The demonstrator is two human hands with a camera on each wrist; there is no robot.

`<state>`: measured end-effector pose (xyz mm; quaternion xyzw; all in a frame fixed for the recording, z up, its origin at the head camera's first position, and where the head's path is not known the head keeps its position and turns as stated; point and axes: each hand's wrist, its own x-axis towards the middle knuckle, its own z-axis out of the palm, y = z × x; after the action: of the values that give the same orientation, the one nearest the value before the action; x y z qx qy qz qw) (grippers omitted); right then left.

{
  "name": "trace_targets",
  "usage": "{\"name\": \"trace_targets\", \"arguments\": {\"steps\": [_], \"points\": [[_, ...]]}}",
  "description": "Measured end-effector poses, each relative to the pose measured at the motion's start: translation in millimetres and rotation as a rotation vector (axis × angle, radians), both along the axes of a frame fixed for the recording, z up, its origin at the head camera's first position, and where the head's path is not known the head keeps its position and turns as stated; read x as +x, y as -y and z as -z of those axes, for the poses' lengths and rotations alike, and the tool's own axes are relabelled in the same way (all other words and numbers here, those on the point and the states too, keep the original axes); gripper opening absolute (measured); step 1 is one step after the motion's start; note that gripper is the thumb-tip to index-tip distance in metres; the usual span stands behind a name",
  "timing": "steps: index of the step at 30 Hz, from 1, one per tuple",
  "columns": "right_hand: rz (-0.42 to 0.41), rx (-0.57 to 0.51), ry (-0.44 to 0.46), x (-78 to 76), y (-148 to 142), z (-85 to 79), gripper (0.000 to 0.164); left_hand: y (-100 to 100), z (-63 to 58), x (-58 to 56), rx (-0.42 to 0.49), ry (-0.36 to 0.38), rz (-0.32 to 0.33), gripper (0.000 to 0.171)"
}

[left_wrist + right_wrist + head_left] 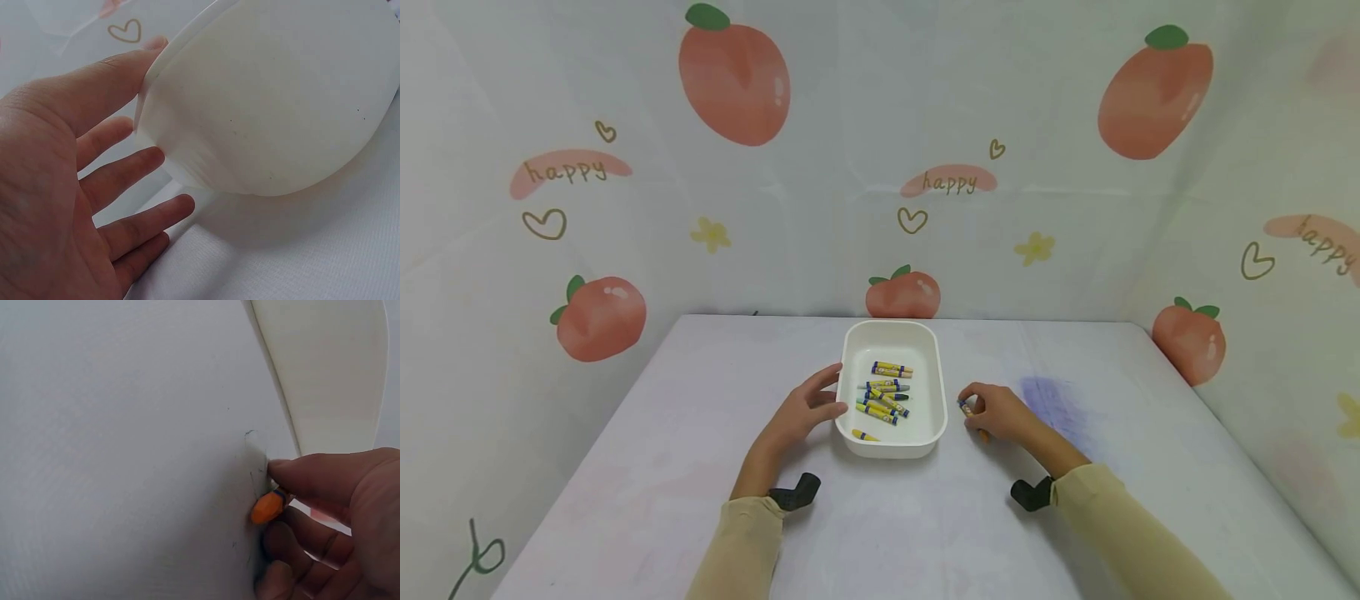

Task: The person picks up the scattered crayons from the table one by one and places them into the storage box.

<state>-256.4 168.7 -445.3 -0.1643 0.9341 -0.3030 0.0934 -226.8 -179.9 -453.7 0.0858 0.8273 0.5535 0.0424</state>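
Observation:
A white tray (891,448) holds several crayons (887,408) in yellow and blue wrappers. At its left side is my left hand (806,408), thumb at the rim and fingers spread fairly straight along the outer wall. In the left wrist view, this hand (75,169) has its thumb tip against the tray's edge (250,106). Right of the tray, my right hand (1000,412) pinches a crayon (966,408) low over the table. Its orange tip (269,507) shows in the right wrist view between thumb and fingers; the grip hides most of the wrapper.
A pale cloth covers the table (647,467), with a purple smudge (1052,408) beyond the right hand. A fruit-printed curtain (835,167) hangs along the back and sides. Dark wrist mounts (796,492) sit at both sleeves.

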Motion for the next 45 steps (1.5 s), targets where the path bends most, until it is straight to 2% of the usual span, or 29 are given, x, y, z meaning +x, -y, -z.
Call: {"name": "trace_targets", "arguments": {"steps": [7, 11, 16, 21, 24, 28, 34, 40, 42, 45], "points": [[0.029, -0.002, 0.011, -1.2, -1, -2.2, 0.037, 1, 1.0, -1.1, 0.001, -0.011, 0.014, 0.069], [0.029, -0.033, -0.018, -3.7, -4, -3.6, 0.038, 1, 2.1, -1.4, 0.004, -0.015, 0.015, 0.069], [-0.015, -0.125, -0.080, -6.2, -6, -7.0, 0.029, 1, 2.8, -2.0, 0.005, -0.020, 0.018, 0.069], [-0.032, -0.231, -0.067, -8.4, -3, -18.6, 0.025, 1, 2.9, -2.2, 0.004, -0.019, 0.017, 0.069], [-0.019, -0.286, -0.042, -10.6, 0, -26.8, 0.025, -2, -12.0, 6.9, 0.001, -0.008, 0.022, 0.069], [-0.034, -0.350, -0.059, -13.9, 4, -36.1, 0.026, -6, -31.9, 19.4, 0.001, 0.005, 0.033, 0.069], [-0.058, -0.328, -0.117, -20.6, 14, -51.5, 0.026, -6, -33.6, 20.7, 0.000, 0.012, 0.029, 0.069], [-0.077, -0.311, -0.104, -28.1, 27, -68.3, 0.027, -7, -34.8, 20.9, -0.017, 0.018, 0.029, 0.070], [-0.086, -0.305, -0.083, -31.3, 32, -73.0, 0.027, -7, -32.4, 19.0, -0.019, 0.018, 0.028, 0.069], [-0.091, -0.301, -0.035, -36.8, 38, -79.6, 0.027, -5, -20.5, 11.6, -0.016, 0.018, 0.020, 0.069]]}}
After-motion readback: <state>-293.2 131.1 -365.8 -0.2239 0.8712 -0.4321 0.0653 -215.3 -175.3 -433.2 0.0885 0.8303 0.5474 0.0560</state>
